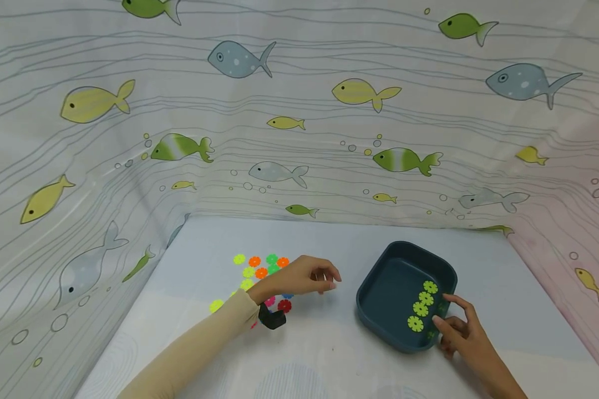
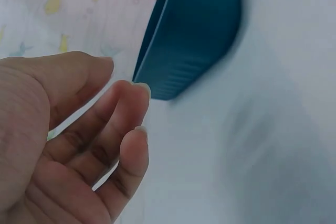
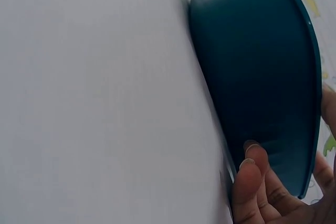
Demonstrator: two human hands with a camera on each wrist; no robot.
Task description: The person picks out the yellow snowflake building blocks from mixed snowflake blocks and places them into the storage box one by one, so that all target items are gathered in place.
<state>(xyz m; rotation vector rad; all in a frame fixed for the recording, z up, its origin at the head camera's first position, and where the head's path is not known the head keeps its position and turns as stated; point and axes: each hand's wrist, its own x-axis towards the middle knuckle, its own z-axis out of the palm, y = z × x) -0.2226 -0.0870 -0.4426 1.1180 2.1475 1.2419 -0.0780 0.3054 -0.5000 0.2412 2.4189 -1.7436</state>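
Observation:
A dark blue plastic bin (image 1: 386,293) with rounded corners sits on the right half of the table. Inside it, several yellow-green snowflake discs (image 1: 422,309) lie in a row along the right side. My right hand (image 1: 466,335) grips the bin's right wall, fingertips against the outside (image 3: 254,169) and thumb at the rim. Between the loose discs and the bin, my left hand (image 1: 306,275) hovers over the table with loosely bent fingers and holds nothing. The left wrist view shows its thumb apart from the fingers, the bin's outer wall (image 2: 194,35) beyond.
Several loose snowflake discs, orange (image 1: 262,272), yellow (image 1: 239,259), green (image 1: 272,259) and red (image 1: 284,306), lie on the white table (image 1: 324,343) at left, partly hidden by my left forearm. A black strap (image 1: 272,317) circles that wrist. Fish-printed curtains (image 1: 319,166) enclose the table.

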